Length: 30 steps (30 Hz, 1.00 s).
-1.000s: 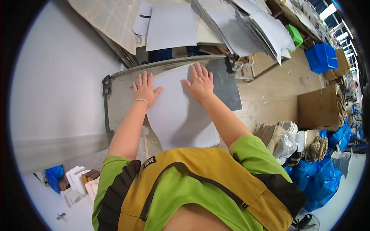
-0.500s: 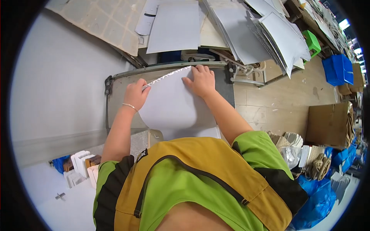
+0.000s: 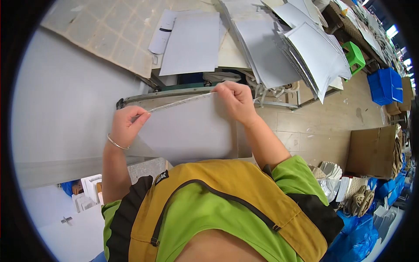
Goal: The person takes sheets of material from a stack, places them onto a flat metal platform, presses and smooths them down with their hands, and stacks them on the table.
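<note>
While gripping its far edge with both hands, holds sheet over bench, close in front of apron. Clamps left end of that edge between thumb and fingers of left hand; wears bracelet on same wrist. Clamps right end likewise in right hand, with fingers bent and thumb closed against them. Holds hands well apart, with left slightly nearer to body than right. Shows far edge slanting between both grips, pale and rough; cannot tell from it whether single or layered. Cannot tell, either, whether touching apron at near edge.

Along far side of bench, note metal bar, just beyond sheet. Past bar, note table, with paper lying flat on it. To right of paper, note pile; further right, fanned stack, reaching past table edge. To left of paper, note board, marked with pale grid.

Off to right, see green stool, blue bin, then, nearer, brown box on floor. Nearer still, see crumpled blue bags. At far left, see wall.
</note>
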Available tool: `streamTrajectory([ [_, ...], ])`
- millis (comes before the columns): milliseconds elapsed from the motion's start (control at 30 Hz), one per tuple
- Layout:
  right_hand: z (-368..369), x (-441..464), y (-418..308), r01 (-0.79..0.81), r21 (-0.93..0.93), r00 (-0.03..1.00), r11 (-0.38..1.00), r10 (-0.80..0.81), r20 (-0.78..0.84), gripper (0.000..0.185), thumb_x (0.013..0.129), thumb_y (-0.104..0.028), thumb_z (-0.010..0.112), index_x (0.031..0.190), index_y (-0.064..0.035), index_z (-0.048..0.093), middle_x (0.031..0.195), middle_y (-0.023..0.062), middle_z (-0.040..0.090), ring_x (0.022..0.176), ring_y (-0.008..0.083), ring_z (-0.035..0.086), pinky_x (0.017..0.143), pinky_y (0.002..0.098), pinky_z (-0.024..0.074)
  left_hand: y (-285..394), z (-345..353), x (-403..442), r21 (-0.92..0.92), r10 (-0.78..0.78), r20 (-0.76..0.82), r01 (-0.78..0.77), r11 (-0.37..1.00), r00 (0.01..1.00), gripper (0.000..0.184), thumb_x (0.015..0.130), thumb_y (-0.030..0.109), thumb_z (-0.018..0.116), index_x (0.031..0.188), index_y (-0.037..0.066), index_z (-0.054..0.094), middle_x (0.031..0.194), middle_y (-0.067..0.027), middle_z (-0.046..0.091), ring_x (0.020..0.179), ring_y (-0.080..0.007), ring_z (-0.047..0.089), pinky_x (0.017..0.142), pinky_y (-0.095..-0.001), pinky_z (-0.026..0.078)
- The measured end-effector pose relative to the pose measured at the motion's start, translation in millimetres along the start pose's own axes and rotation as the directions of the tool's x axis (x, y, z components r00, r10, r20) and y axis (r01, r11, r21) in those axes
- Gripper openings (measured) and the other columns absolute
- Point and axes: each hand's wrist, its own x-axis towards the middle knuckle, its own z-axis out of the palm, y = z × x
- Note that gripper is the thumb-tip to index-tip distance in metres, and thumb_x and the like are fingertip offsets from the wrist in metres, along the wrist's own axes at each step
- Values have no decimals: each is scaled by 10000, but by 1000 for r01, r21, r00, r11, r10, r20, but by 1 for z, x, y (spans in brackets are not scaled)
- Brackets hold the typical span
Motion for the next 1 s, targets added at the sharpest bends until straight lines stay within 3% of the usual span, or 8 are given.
streamTrajectory([
  [167,-78,-8,15,-29,558,997,829,60,-38,241,943,-229,593,1031,-20,676,839,16,663,746,82,555,672,230,457,4,4,21,5,-2,78,2,1000,997,120,820,36,674,733,3,597,668,-2,537,617,-77,458,553,-238,383],
  [300,-53,-30,9,-53,448,979,893,135,-154,295,914,-201,630,1144,-16,627,953,39,670,825,91,561,730,238,465,35,-7,36,104,177,-39,-172,980,983,137,793,20,695,699,5,597,646,-3,560,613,-78,488,549,-239,402],
  [433,-36,-90,55,-318,300,911,899,202,360,323,834,-189,732,1095,-21,638,909,6,650,753,67,537,651,224,442,71,-38,95,272,373,-318,-293,917,872,173,770,45,736,682,21,589,635,22,530,618,-65,461,550,-228,392],
  [500,-61,-90,37,-406,272,910,872,359,205,270,828,-193,736,1027,-34,646,857,-9,635,712,61,526,615,225,428,75,-62,146,478,347,-421,-120,870,838,155,830,144,726,790,33,626,711,32,524,673,-58,460,624,-208,410],
  [567,-79,-79,11,-552,307,799,776,597,-75,182,816,-203,744,890,-58,662,751,-40,607,631,48,505,542,227,401,118,-39,188,52,500,-508,-554,831,702,259,918,271,639,1026,36,638,882,7,605,814,-73,533,747,-211,437],
  [700,-194,-21,-13,-473,125,514,872,388,-765,323,825,-246,706,999,13,625,877,109,632,772,215,597,698,369,494,103,-21,262,14,434,-505,-496,868,746,264,957,219,572,1130,20,586,951,-21,615,873,-108,575,804,-259,476],
  [900,-403,11,46,-396,-14,571,918,235,-786,564,796,-263,738,1227,37,531,1147,159,603,976,257,604,842,379,489,-59,103,264,738,203,132,-232,634,970,751,771,516,682,1346,84,467,1381,-162,458,1292,-319,415,1067,-419,352],
  [1000,-405,2,60,-579,-617,477,533,-392,-786,540,832,-236,688,1266,35,516,1191,166,593,943,219,610,826,326,484,-85,151,230,843,-161,269,-151,515,949,793,770,480,703,1420,163,376,1495,-146,306,1353,-345,320,1097,-433,310],
])
